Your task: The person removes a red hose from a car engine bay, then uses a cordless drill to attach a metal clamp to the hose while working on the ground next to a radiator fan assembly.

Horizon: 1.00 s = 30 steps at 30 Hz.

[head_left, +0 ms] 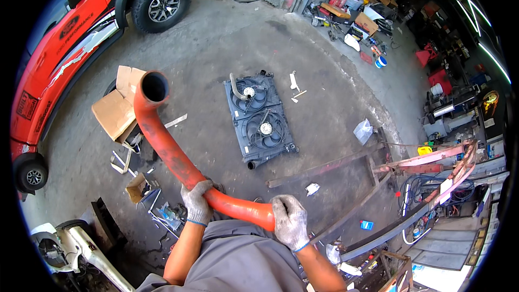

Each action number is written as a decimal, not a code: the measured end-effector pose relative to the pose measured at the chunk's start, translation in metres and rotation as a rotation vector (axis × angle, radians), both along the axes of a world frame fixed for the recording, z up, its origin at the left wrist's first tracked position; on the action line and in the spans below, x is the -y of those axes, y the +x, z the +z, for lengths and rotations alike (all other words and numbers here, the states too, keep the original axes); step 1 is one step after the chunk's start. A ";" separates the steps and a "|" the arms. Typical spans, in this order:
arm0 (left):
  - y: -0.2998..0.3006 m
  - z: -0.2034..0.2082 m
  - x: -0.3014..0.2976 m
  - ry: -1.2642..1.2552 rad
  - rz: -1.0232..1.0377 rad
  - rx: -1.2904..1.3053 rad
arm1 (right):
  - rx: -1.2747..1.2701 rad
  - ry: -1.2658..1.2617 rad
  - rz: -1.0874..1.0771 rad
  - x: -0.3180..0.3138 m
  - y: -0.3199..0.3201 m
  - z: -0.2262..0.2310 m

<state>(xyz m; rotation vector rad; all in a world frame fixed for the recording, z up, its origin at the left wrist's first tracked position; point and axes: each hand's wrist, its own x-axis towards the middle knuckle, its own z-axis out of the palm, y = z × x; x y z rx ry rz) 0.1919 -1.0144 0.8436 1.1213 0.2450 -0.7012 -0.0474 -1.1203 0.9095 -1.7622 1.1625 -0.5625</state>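
Observation:
A long curved orange-red hose (168,148) with dark smudges lies across both my hands. Its wide open end points up at the far left, showing a dark inside. My left hand (198,203), in a pale knitted work glove, is closed around the hose near its middle. At the near right end, my right hand (290,221), gloved alike, grips the hose's rim with its fingers over the end. Beyond the hose, a radiator with two fans (262,121) lies flat on the floor, and a grey bent pipe (236,87) rests on its far left part.
A red pickup truck (70,38) stands at the left. An opened cardboard box (116,111) sits on the floor behind the hose. Metal frame rails (335,165) stretch across the right. Mixed parts and boxes (357,16) are piled at the far right wall.

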 end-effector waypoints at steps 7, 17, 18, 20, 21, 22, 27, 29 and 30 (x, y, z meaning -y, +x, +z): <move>-0.004 0.006 0.008 -0.030 -0.073 -0.087 | 0.460 0.314 -0.043 0.001 -0.002 0.001; 0.029 -0.050 -0.010 0.024 0.179 -0.175 | 0.186 0.033 -0.677 0.078 -0.037 -0.019; 0.031 -0.054 -0.008 0.006 0.197 -0.190 | 0.319 0.124 -0.653 0.081 -0.039 -0.036; 0.027 -0.080 -0.011 0.048 0.198 -0.174 | 0.341 0.139 -0.603 0.073 -0.019 -0.048; 0.022 -0.087 -0.010 0.088 0.196 -0.137 | 0.365 0.099 -0.569 0.067 0.000 -0.040; 0.017 -0.090 -0.013 0.135 0.200 -0.101 | 0.385 0.067 -0.531 0.059 0.018 -0.034; 0.002 -0.073 -0.007 0.036 0.194 -0.100 | 0.466 0.144 -0.257 0.037 0.052 -0.043; 0.008 -0.074 -0.008 0.050 0.212 -0.090 | 0.522 0.045 -0.070 0.028 0.050 -0.033; 0.011 -0.075 -0.009 0.058 0.221 -0.086 | 0.408 -0.156 -0.001 0.026 0.048 -0.025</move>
